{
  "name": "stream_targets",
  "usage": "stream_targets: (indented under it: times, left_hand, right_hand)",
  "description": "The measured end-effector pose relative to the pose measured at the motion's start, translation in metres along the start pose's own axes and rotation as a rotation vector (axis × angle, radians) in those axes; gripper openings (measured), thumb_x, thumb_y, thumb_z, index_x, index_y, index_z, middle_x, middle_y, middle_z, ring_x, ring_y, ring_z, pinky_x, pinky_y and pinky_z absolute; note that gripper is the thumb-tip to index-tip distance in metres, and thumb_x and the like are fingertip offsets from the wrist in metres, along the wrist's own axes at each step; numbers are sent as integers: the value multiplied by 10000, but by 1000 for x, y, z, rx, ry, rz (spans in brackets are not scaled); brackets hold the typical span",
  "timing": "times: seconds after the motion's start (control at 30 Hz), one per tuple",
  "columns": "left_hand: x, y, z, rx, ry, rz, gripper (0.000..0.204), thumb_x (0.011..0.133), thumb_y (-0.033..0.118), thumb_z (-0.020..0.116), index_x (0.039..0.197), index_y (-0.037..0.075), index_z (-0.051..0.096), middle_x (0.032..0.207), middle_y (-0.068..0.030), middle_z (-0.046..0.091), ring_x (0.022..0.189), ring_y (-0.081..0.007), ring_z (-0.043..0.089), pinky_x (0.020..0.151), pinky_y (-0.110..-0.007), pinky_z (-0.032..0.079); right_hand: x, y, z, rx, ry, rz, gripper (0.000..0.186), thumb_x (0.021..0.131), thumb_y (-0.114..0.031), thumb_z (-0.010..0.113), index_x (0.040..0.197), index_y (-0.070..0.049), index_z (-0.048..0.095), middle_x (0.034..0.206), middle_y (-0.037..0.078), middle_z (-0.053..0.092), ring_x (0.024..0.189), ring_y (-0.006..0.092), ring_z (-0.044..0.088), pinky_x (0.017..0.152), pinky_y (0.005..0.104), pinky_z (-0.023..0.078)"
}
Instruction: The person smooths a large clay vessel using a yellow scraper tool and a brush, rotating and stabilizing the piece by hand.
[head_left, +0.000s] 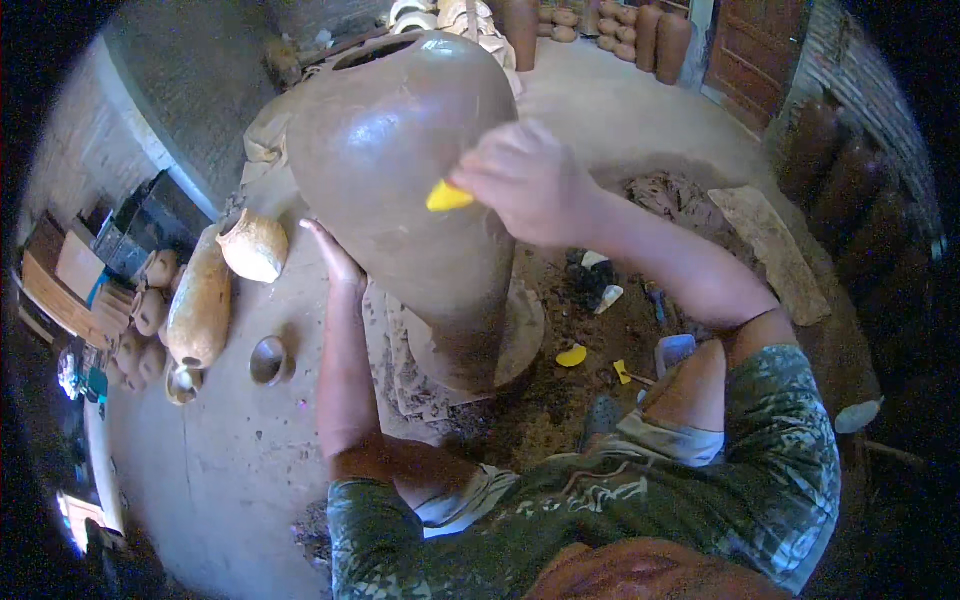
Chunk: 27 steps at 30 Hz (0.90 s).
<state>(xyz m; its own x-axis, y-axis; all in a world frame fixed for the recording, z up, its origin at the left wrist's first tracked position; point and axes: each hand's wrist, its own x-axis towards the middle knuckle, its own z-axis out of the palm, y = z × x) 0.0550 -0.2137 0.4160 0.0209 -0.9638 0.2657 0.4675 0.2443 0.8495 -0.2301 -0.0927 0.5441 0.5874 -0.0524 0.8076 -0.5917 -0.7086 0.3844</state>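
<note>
- So the big clay jar [415, 235] is bang in the middle of the floor in front of the potter, standing on a round base [530, 325], mouth up at 12 o'clock. Guessing it's there so both arms can get round it. All clock talk is from the jar's middle, btw.
- The right hand [525, 180] comes in from 3 o'clock, fingers closed on a yellow scraper [448, 197]. It's bunched up near one end, I'd say so the free edge can lie along the wall. Hand's a bit blurry, so can't tell how hard it's pressing, if at all.
- The left hand [335, 258] is at 8 o'clock, open and not gripping anything, palm side to the jar. Looks like a brace opposite the scraper to me, though part of it's tucked behind the curve.
- Between 4 and 5 o'clock there's another yellow piece [571, 356] lying on the dirt, probably left there because it's easy to grab.
- Small bowl [268, 361] between 7 and 8, pale pot [253, 247] nearer 9. Both sit well clear of the base, likely out of elbow range.
</note>
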Motion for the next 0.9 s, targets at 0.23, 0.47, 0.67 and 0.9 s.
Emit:
stream_targets:
  times: [0.23,0.47,0.67,0.9]
  left_hand:
    - [-1,-3,0,61,12,39,955,896,811,117,1564,132,179,1589,-117,243,1434,-325,279,1157,-482,270]
    - [2,-1,-14,48,-11,45,990,886,818,156,1569,102,136,1609,-134,198,1462,-315,235,1183,-464,236]
    - [0,2,0,40,-14,68,983,886,819,164,1571,115,134,1609,-125,203,1458,-313,249,1182,-457,243]
    - [6,-9,2,-14,25,27,973,894,811,162,1568,109,146,1602,-126,221,1453,-309,261,1180,-456,248]
  right_hand:
    - [81,55,3,-79,128,128,160,829,-102,583,941,-107,696,910,49,647,882,262,616,778,404,507]
    - [37,9,2,-44,-48,-1,228,808,-45,609,1017,-76,695,988,74,647,960,297,609,825,411,494]
    - [-22,19,-35,368,-146,386,207,860,-51,640,1052,-87,706,1006,46,672,934,240,639,832,374,518]
    - [-138,122,8,571,-164,1442,280,945,-250,628,1118,-35,680,963,89,721,831,231,697,746,382,546]
